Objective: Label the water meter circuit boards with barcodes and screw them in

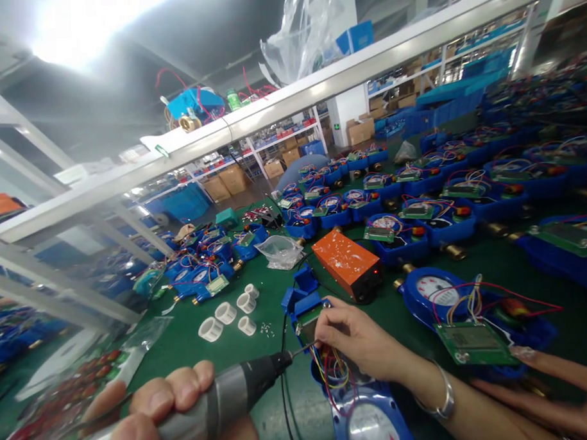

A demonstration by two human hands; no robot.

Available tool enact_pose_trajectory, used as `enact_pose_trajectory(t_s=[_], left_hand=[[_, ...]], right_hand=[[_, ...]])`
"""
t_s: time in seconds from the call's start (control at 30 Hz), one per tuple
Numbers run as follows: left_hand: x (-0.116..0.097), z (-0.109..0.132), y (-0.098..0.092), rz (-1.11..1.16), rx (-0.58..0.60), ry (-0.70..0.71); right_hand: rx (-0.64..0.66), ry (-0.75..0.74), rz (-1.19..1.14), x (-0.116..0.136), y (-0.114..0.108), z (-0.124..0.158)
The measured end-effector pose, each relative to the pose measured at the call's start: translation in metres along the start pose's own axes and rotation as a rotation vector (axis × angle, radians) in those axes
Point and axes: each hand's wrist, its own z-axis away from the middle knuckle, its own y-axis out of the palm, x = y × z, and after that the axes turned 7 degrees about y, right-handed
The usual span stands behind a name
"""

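Green bench matting (176, 359) lies bare in a patch between the white rings (226, 320) and the silver-and-black screwdriver (232, 389), while a white shelf beam (313, 89) slants overhead. Room is tighter ahead: an orange box (345, 260) stands just beyond the blue meter (389, 406) being worked on, near the bottom edge, its circuit board (309, 328) at the far end. The left hand (169, 404) is wrapped firmly around the screwdriver, whose bit reaches the board's near side. The right hand (358, 336), wearing a bracelet (446, 394), has thumb and forefinger drawn together at the board beside the bit; I cannot tell exactly what they pinch. Close on the right, another person's hand (568, 372) touches a second board (475, 344)
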Motion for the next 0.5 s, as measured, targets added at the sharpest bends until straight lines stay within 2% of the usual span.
enact_pose_trajectory(t_s=[0.33, 0.5], left_hand=[[0.0025, 0.0011, -0.0031, -0.017, -0.028, 0.049], [-0.0005, 0.0054, 0.0047, -0.006, -0.029, 0.014]], right_hand=[[-0.005, -0.017, -0.022, -0.0014, 0.0002, 0.0013], [0.016, -0.020, 0.000, -0.0025, 0.0005, 0.0013]])
